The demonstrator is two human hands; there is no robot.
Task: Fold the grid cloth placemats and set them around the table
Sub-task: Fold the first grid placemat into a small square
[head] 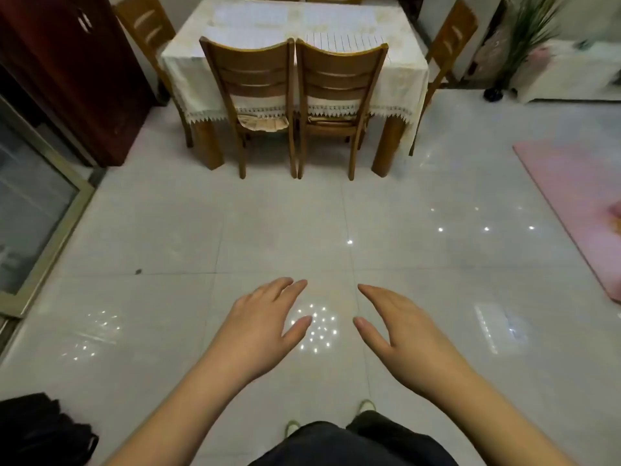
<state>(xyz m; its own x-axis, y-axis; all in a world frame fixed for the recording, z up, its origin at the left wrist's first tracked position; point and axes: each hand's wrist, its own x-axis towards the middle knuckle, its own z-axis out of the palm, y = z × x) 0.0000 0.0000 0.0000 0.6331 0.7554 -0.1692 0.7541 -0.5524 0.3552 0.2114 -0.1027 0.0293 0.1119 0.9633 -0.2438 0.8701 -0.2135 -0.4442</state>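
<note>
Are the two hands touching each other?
Apart. The head view shows bare floor tile between the left hand and the right hand, both open and holding nothing.

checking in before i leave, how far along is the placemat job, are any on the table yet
Possibly partly done: a grid placemat lies flat on the table behind the right chair, and paler grid patches farther back may be more, too washed out to count. Nothing is in hand: the left hand and right hand are open and empty, away from the table. Whether any placemats remain cannot be told.
</note>
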